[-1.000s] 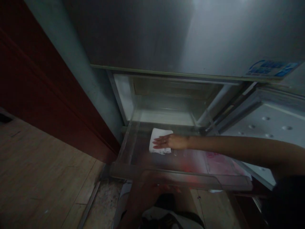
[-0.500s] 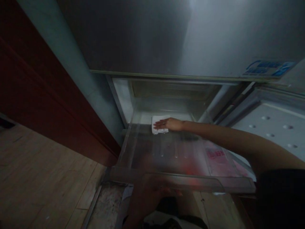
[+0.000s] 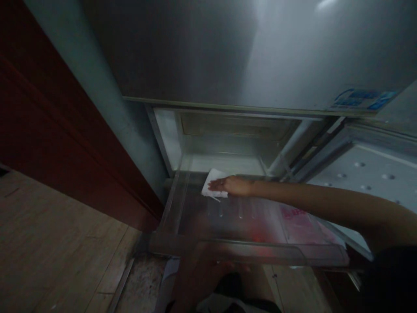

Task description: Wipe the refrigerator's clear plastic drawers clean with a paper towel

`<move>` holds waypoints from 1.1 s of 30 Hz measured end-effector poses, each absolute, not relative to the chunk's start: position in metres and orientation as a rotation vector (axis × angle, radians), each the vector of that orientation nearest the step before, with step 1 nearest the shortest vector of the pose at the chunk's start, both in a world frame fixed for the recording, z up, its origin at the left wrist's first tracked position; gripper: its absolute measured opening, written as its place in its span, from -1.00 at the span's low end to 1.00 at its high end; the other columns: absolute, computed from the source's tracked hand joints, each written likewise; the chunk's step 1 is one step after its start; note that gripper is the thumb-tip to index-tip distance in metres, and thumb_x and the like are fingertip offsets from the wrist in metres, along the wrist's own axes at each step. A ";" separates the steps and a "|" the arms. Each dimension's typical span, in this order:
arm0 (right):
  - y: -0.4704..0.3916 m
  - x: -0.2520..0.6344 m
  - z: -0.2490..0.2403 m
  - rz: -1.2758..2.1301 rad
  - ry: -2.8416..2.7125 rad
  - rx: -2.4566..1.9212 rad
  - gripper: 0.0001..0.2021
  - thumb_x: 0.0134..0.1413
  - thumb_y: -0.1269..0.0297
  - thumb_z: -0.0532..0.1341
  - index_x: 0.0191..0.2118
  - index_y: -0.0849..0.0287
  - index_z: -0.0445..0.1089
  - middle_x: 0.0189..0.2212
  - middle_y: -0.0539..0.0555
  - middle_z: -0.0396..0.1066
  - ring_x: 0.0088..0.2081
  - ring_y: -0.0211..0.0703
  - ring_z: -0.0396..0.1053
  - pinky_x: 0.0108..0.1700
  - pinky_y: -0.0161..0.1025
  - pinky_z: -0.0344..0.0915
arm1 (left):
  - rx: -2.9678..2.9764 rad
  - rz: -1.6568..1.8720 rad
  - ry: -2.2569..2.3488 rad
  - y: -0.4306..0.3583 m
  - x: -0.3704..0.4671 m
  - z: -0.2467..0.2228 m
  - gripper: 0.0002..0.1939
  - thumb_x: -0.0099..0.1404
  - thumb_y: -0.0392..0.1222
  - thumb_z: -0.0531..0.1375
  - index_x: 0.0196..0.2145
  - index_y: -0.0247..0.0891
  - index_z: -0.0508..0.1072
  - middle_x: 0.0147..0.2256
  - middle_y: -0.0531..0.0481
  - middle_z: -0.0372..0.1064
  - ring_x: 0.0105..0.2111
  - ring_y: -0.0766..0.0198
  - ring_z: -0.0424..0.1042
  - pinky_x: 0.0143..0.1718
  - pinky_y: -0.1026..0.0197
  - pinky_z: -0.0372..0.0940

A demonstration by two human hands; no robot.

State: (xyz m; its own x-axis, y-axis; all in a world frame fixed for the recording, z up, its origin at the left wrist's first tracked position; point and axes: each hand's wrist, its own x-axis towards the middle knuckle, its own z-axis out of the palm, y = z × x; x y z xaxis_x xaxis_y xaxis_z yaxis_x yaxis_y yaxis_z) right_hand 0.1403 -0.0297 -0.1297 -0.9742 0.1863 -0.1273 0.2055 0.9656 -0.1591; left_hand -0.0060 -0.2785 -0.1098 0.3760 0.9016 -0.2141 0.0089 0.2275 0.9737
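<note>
A clear plastic drawer (image 3: 276,254) is pulled out of the lower compartment of a fridge. Inside it, my right hand (image 3: 237,186) presses a folded white cloth (image 3: 211,182) against the drawer's bottom, fingers pointing left over the cloth. My left hand (image 3: 215,267) is dark and blurred below the drawer's front edge, nearest to that front panel; its fingers cannot be made out well.
The grey fridge door (image 3: 195,52) spans the top. An open lower door (image 3: 368,174) stands at the right. On the left are a dark red door frame (image 3: 81,130) and a wooden floor (image 3: 58,234). Pink printed material (image 3: 295,213) shows through the drawer's right side.
My right hand and the white cloth have moved toward me, down in the view, and the cloth has turned a little. My left hand has hardly moved.
</note>
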 end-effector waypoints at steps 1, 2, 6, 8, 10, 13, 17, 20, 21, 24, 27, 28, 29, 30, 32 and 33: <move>-0.047 0.142 -0.130 -0.274 2.995 0.237 -0.46 0.26 0.57 0.01 0.31 0.11 0.20 0.31 0.12 0.19 0.31 -0.13 0.16 0.26 -0.18 0.25 | 1.155 0.793 0.979 -0.278 -0.005 -0.111 -0.64 0.26 0.04 0.13 -0.36 -0.22 0.64 -0.31 -0.03 0.60 -0.27 0.16 0.54 0.02 0.07 0.36; -0.063 0.143 -0.131 -0.293 2.985 0.165 -0.49 0.29 0.55 0.00 0.29 0.12 0.23 0.30 0.12 0.22 0.31 -0.16 0.16 0.29 -0.20 0.21 | 1.131 0.803 0.965 -0.278 -0.003 -0.112 -0.65 0.24 0.04 0.13 -0.36 -0.23 0.64 -0.31 -0.03 0.61 -0.28 0.15 0.54 0.00 0.07 0.36; -0.103 0.144 -0.128 -0.362 2.946 -0.104 -0.56 0.36 0.46 -0.02 0.26 0.08 0.28 0.27 0.06 0.27 0.32 -0.25 0.13 0.35 -0.29 0.09 | 1.074 0.827 0.998 -0.278 0.000 -0.114 -0.73 0.18 -0.08 0.14 -0.36 -0.19 0.64 -0.31 0.02 0.62 -0.22 0.15 0.55 0.04 0.10 0.35; -0.103 0.145 -0.124 -0.379 2.939 -0.174 -0.57 0.35 0.45 0.02 0.24 0.04 0.31 0.27 0.04 0.27 0.32 -0.26 0.13 0.37 -0.27 0.06 | 1.061 0.843 0.995 -0.278 0.002 -0.116 -0.73 0.16 -0.10 0.14 -0.36 -0.18 0.64 -0.35 0.03 0.61 -0.24 0.15 0.56 0.00 0.12 0.37; -0.089 0.147 -0.122 -0.377 2.944 -0.168 -0.57 0.33 0.46 0.05 0.23 0.00 0.32 0.27 0.03 0.27 0.33 -0.26 0.12 0.40 -0.23 0.01 | 1.049 0.864 0.966 -0.279 0.003 -0.121 -0.72 0.13 -0.10 0.14 -0.35 -0.21 0.64 -0.37 0.00 0.61 -0.27 0.14 0.56 -0.05 0.12 0.38; -0.048 0.151 -0.121 -0.342 2.973 -0.016 -0.54 0.33 0.50 0.02 0.25 0.02 0.29 0.28 0.04 0.25 0.33 -0.24 0.12 0.40 -0.20 0.00 | 1.081 0.878 1.033 -0.281 0.004 -0.130 -0.73 0.13 -0.10 0.16 -0.36 -0.24 0.63 -0.33 -0.04 0.61 -0.22 0.11 0.55 -0.01 0.11 0.35; 0.014 0.149 -0.123 -0.263 3.014 0.295 -0.45 0.27 0.61 -0.03 0.28 0.01 0.24 0.31 0.07 0.19 0.33 -0.19 0.12 0.38 -0.11 0.06 | 1.185 0.805 1.262 -0.282 -0.002 -0.135 -0.76 0.15 -0.06 0.21 -0.34 -0.19 0.63 -0.20 -0.03 0.59 -0.07 0.06 0.48 0.13 0.04 0.26; 0.049 0.140 -0.123 -0.224 3.029 0.481 -0.43 0.22 0.65 -0.02 0.27 0.06 0.26 0.30 0.11 0.21 0.32 -0.12 0.14 0.35 -0.01 0.11 | 1.288 0.743 1.279 -0.281 -0.009 -0.130 -0.79 0.17 -0.07 0.22 -0.33 -0.15 0.63 -0.24 0.01 0.59 -0.08 0.06 0.48 0.16 0.01 0.22; 0.058 0.136 -0.123 -0.218 3.033 0.529 -0.44 0.22 0.65 -0.02 0.26 0.09 0.28 0.29 0.14 0.22 0.32 -0.10 0.15 0.34 0.01 0.13 | 1.306 0.737 1.269 -0.280 -0.010 -0.127 -0.79 0.17 -0.08 0.22 -0.33 -0.14 0.64 -0.25 0.02 0.59 -0.09 0.06 0.48 0.17 0.02 0.21; 0.069 0.128 -0.123 -0.223 3.039 0.624 -0.45 0.20 0.65 -0.02 0.23 0.13 0.31 0.27 0.16 0.25 0.32 -0.09 0.15 0.33 0.00 0.15 | 1.286 0.738 1.195 -0.278 -0.009 -0.121 -0.76 0.20 -0.03 0.18 -0.37 -0.13 0.64 -0.26 0.01 0.59 -0.08 0.06 0.48 0.15 0.05 0.24; 0.059 0.129 -0.123 -0.258 3.031 0.625 -0.43 0.17 0.66 0.01 0.24 0.14 0.30 0.27 0.16 0.25 0.33 -0.10 0.13 0.34 -0.04 0.12 | 1.171 0.709 1.153 -0.278 -0.004 -0.120 -0.72 0.16 -0.02 0.17 -0.36 -0.17 0.64 -0.19 -0.02 0.59 -0.02 0.04 0.47 0.15 0.05 0.25; 0.051 0.131 -0.123 -0.276 3.024 0.606 -0.43 0.17 0.66 0.01 0.25 0.15 0.29 0.27 0.16 0.25 0.33 -0.10 0.13 0.34 -0.05 0.12 | 1.125 0.708 1.145 -0.278 -0.002 -0.122 -0.71 0.13 -0.03 0.18 -0.34 -0.19 0.63 -0.18 -0.04 0.59 -0.01 0.04 0.47 0.14 0.05 0.26; 0.041 0.134 -0.123 -0.297 3.016 0.578 -0.43 0.18 0.65 0.01 0.26 0.15 0.28 0.27 0.16 0.25 0.33 -0.10 0.13 0.33 -0.06 0.13 | 1.086 0.723 1.131 -0.278 -0.001 -0.123 -0.70 0.10 -0.05 0.17 -0.33 -0.21 0.63 -0.18 -0.05 0.59 -0.02 0.04 0.47 0.13 0.06 0.27; 0.029 0.138 -0.124 -0.319 3.007 0.542 -0.44 0.19 0.64 0.01 0.26 0.13 0.27 0.28 0.15 0.24 0.33 -0.11 0.14 0.33 -0.08 0.14 | 1.060 0.744 1.106 -0.279 0.000 -0.124 -0.70 0.07 -0.08 0.16 -0.33 -0.22 0.63 -0.19 -0.05 0.60 -0.03 0.05 0.48 0.12 0.06 0.28; -0.001 0.144 -0.124 -0.367 2.988 0.449 -0.44 0.23 0.60 0.01 0.29 0.08 0.23 0.30 0.12 0.21 0.32 -0.14 0.15 0.33 -0.09 0.14 | 1.046 0.773 1.033 -0.279 0.001 -0.126 -0.71 0.04 -0.13 0.12 -0.38 -0.21 0.62 -0.21 -0.03 0.60 -0.07 0.08 0.50 0.13 0.08 0.27; -0.017 0.147 -0.125 -0.392 2.979 0.390 -0.45 0.25 0.58 0.01 0.29 0.06 0.22 0.31 0.10 0.20 0.32 -0.16 0.14 0.33 -0.12 0.14 | 1.048 0.779 1.010 -0.279 0.001 -0.126 -0.72 0.04 -0.15 0.11 -0.41 -0.20 0.62 -0.21 -0.01 0.60 -0.08 0.10 0.50 0.15 0.09 0.25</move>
State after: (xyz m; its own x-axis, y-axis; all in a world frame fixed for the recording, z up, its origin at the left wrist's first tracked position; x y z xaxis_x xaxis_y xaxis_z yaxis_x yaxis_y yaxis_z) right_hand 0.1472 -0.0174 -0.1247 -0.9607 0.2378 -0.1431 0.2667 0.9337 -0.2390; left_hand 0.0008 -0.2794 -0.1260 0.3550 0.8900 -0.2862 -0.0505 0.3239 0.9447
